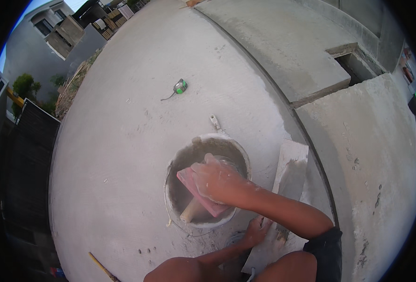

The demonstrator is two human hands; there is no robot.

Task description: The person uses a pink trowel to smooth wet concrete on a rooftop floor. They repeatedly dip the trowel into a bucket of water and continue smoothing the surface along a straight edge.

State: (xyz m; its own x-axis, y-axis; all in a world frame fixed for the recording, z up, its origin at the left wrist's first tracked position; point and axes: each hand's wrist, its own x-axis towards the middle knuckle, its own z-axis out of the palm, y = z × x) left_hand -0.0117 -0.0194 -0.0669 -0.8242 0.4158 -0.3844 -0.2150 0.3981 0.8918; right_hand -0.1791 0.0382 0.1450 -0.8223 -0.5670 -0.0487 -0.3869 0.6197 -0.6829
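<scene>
My right hand (217, 179) reaches into a round, cement-smeared bucket (168, 197) and is closed on a pinkish-red flat float (212, 204), held tilted inside the rim. Its far side is hidden by my hand. Below the float, a pale cylindrical handle (188, 214) leans in the bucket; what it belongs to is hidden. Lower right of the bucket, my left hand (257, 230) is closed at the left edge of a long board (291, 164) smeared with grey mortar. My right forearm crosses over the board.
Beyond the bucket lie a tool with a pale handle (214, 122) and a green and black tape measure (180, 86). A yellow stick (100, 264) lies lower left. At right, a dark groove borders raised concrete slabs (353, 127) with a square opening (356, 68). A dark gate (27, 155) stands left.
</scene>
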